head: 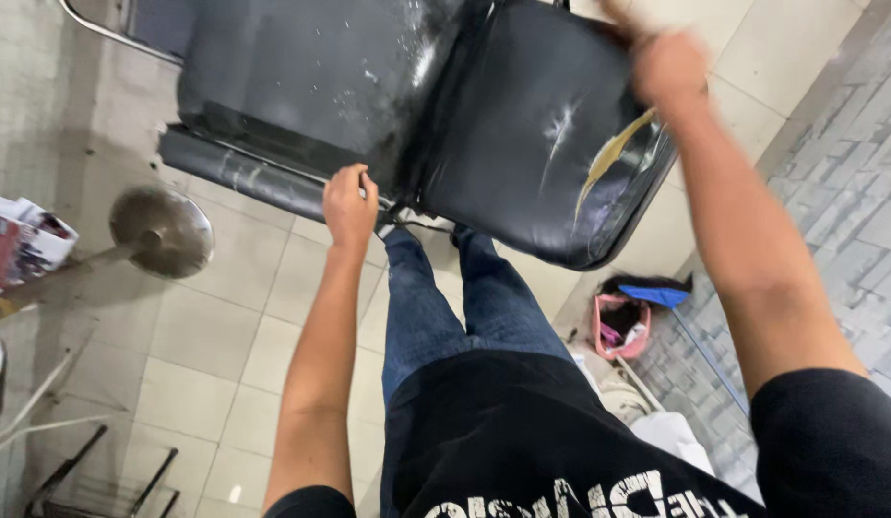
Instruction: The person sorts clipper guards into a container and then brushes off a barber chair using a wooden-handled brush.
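The black padded chair point(522, 125) is right in front of me, tipped so that I look down on its worn cushions, one torn along a pale streak where the filling shows. My left hand point(349, 203) is closed on the lower edge of the chair, fingers curled over the frame where the two cushions meet. My right hand point(668, 65) is up at the far top corner of the torn cushion; it is blurred, so I cannot tell whether the fingers are gripping the edge or only resting there. A chrome armrest tube point(109, 34) curves off the chair's upper left. Below the chair my legs in blue jeans point(455, 307) stand on the pale tiled floor point(205, 336). To my left a round metal base point(162, 230) on a leaning pole sits on the tiles, with a stack of printed papers point(23, 240) just beyond it. To my right, near grey paving, a pink bucket point(620, 328) sits beside a blue mop head point(656, 294).
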